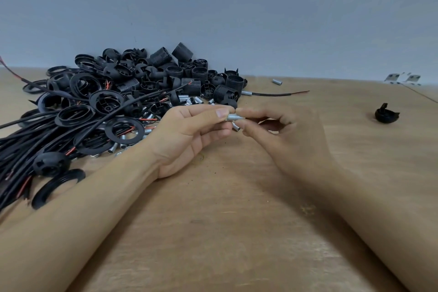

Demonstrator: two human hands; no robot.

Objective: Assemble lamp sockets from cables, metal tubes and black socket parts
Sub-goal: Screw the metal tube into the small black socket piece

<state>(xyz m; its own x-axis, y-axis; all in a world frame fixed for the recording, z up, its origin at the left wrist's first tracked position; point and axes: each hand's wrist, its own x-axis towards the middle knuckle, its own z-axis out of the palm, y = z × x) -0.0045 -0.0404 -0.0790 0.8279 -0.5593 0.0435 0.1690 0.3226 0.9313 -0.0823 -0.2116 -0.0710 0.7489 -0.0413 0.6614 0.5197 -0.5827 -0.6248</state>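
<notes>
On the desk (237, 232), a heap of socket parts (151, 78) lies at the back left against the wall (237, 7), with a bundle of cables (35, 133) in front of it to the left and loose tubes (189, 100) along its near edge. Right of the heap lies one cable (272, 94), a single tube (276, 82) behind it. One socket part (386, 114) sits well apart at the far right, with the hands between it and the heap.

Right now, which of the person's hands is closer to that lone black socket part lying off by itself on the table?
The right hand. The lone black part lies apart on its outer side, untouched. The left hand sits on the far side of the right, beside the parts pile.
</notes>
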